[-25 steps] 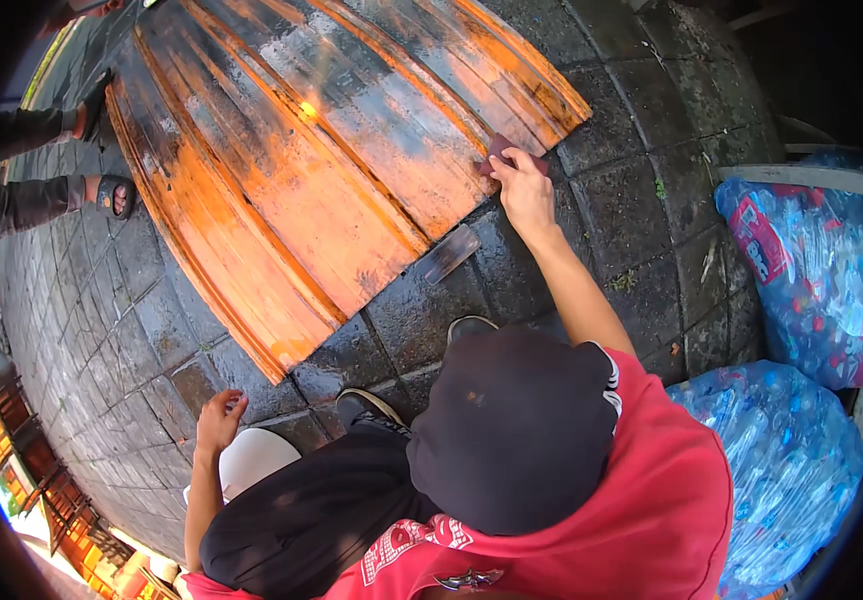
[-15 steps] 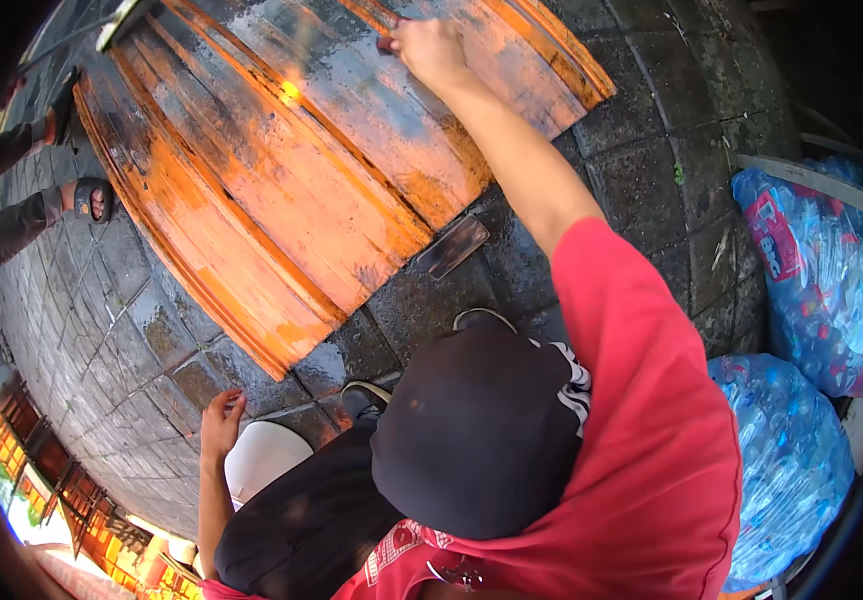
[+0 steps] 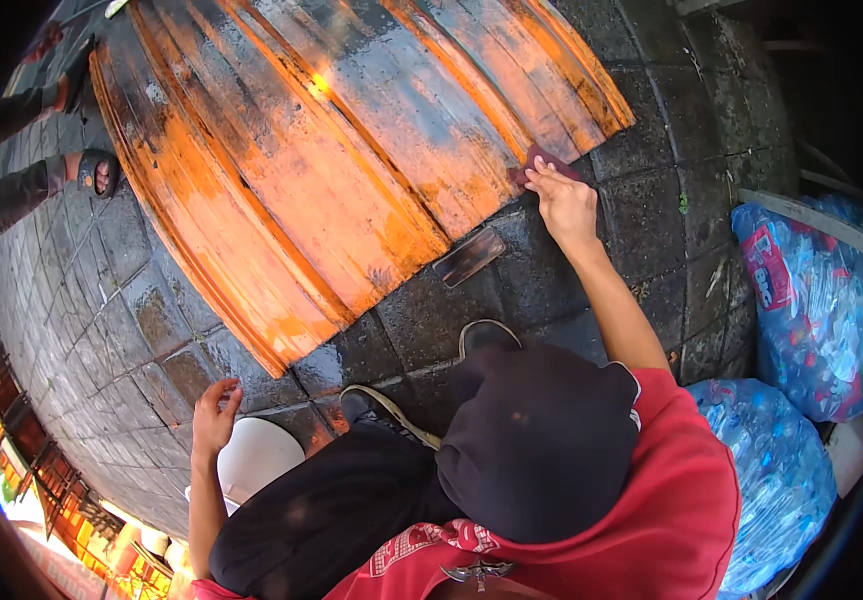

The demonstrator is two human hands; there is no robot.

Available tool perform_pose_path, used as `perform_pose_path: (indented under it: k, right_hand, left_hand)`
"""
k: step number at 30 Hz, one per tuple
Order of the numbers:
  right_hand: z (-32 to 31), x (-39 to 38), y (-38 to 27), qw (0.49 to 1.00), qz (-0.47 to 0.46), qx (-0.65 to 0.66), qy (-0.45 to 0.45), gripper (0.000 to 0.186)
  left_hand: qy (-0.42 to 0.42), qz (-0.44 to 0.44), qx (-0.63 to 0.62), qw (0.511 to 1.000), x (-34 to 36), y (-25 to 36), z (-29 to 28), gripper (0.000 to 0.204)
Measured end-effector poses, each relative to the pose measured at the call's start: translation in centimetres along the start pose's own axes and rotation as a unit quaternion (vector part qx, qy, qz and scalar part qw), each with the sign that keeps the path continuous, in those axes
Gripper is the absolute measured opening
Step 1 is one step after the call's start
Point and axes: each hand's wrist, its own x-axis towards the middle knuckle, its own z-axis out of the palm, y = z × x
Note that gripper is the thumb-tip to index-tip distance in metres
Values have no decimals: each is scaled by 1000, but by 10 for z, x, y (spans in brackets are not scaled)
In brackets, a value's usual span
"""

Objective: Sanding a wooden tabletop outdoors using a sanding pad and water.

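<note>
A ribbed orange panel (image 3: 282, 230), wet and stained dark in its upper part, lies on the paving. My right hand (image 3: 564, 205) pinches a maroon abrasive sheet (image 3: 542, 158) at the panel's near edge, toward its right corner. The sheet's exact kind is hard to make out. To the lower left, my left hand (image 3: 216, 418) hangs off the panel with loosely bent fingers apart, and I see nothing held in it. Beside that hand is a smooth white rounded object (image 3: 257, 458), partly hidden by my dark-clothed leg.
A small dark rectangular block (image 3: 469, 258) lies against the panel's near edge, by my shoes (image 3: 490, 337). Clear bluish bags of plastic bottles (image 3: 757, 470) stand at the right. Another person's sandalled foot (image 3: 100, 174) is beyond the panel's left side. Dark paving (image 3: 652, 210) surrounds everything.
My right hand has drawn the maroon sheet from farther up the panel back toward me and right, to the near edge. My left hand has barely moved. The view has shifted slightly.
</note>
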Motion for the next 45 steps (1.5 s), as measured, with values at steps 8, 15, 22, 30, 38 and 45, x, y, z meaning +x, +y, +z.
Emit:
perform_pose_path:
  k: [8,15,22,30,38,45]
  right_hand:
    - [62,142,-32,996,-81,2,37,17]
    - [138,346,-105,998,-50,-47,-3,22]
    - [140,392,-72,990,-120,-48,47,19]
    - [34,123,-23,995,-100,16,-4,18]
    - [96,255,-66,995,-100,22,-1,28]
    - [167,444,-109,972,-144,-178,43,19]
  left_hand:
    - [25,-100,-15,995,-16,-13,-1,30]
    - [57,-158,-49,985,-47,-7,-1,31]
    - [70,-112,64,989,-24,29,-14,28]
    - [7,236,214,948,77,151,-34,22]
    - [87,334,110,932,123,234,81,29]
    - [218,226,101,944,154,272,109,54]
